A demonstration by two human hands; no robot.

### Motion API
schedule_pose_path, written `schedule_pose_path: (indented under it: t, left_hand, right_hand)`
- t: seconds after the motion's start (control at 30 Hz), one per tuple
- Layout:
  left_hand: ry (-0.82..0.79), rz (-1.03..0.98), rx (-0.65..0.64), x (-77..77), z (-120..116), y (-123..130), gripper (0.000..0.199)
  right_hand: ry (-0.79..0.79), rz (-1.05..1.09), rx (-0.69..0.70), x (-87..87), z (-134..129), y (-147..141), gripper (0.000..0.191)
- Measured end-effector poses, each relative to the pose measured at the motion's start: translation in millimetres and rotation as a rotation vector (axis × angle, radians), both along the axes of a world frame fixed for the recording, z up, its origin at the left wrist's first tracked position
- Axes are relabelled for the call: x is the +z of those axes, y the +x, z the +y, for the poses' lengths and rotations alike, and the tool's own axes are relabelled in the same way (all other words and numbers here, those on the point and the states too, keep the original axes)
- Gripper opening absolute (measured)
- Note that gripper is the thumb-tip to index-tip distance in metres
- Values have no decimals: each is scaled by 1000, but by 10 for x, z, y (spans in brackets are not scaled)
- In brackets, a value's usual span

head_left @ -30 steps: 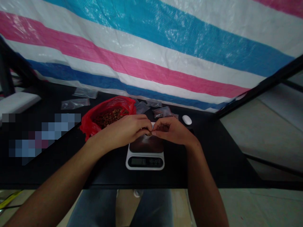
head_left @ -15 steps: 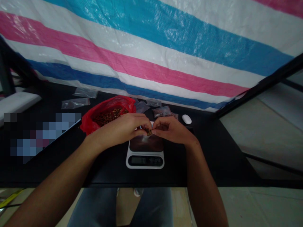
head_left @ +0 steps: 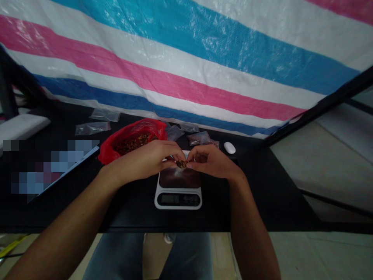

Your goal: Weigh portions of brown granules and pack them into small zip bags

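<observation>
A white kitchen scale (head_left: pixel 178 199) with a dark shiny plate stands on the black table. Over its plate, my left hand (head_left: pixel 164 153) and my right hand (head_left: pixel 205 160) pinch the two sides of a small clear bag (head_left: pixel 182 165) with brown pieces in it. The fingertips of both hands nearly meet at the bag's top. Left of the scale lies an open red plastic bag (head_left: pixel 109 151), full of small brown pieces, partly behind my left hand.
Clear bags (head_left: pixel 92 128) lie at the back left, and more (head_left: pixel 189 127) behind the scale. Filled small bags (head_left: pixel 199 138) and a white mouse (head_left: pixel 230 147) are at the back right. A striped sheet (head_left: pixel 175 81) hangs behind the table.
The fingertips of my hands have parted slightly, and more of the brown pieces between them shows. The rest has hardly moved.
</observation>
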State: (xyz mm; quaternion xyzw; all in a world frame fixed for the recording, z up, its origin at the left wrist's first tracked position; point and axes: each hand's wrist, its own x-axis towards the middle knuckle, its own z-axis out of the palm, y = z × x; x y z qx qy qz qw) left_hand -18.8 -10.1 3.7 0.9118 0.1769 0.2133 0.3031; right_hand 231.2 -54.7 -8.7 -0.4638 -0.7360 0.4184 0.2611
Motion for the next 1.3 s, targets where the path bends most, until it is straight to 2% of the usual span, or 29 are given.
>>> schedule_pose_path:
  t: [0.33, 0.73, 0.83, 0.93, 1.03, 1.17, 1.3]
  left_hand:
    - [-2, 11, 35, 11, 7, 17, 13]
    - [-25, 21, 37, 21, 14, -12, 16]
    - [-38, 25, 47, 34, 20, -28, 17]
    - [-53, 50, 65, 43, 40, -59, 17]
    - [-32, 103, 120, 28, 73, -94, 16]
    - [-13, 216, 180, -46, 105, -90, 21]
    - [-51, 242, 165, -119, 111, -42, 21]
  right_hand:
    - [-25, 5, -14, 38, -8, -16, 14]
    - [-16, 68, -17, 25, -3, -9, 17]
    - [68, 104, -98, 17, 22, 8, 18]
    - [214, 101, -256, 0, 67, 39, 19]
    - [283, 111, -371, -34, 118, 67, 19]
    - [277, 115, -405, -83, 161, 79, 22]
    - [263, 31, -400, -94, 159, 72, 24]
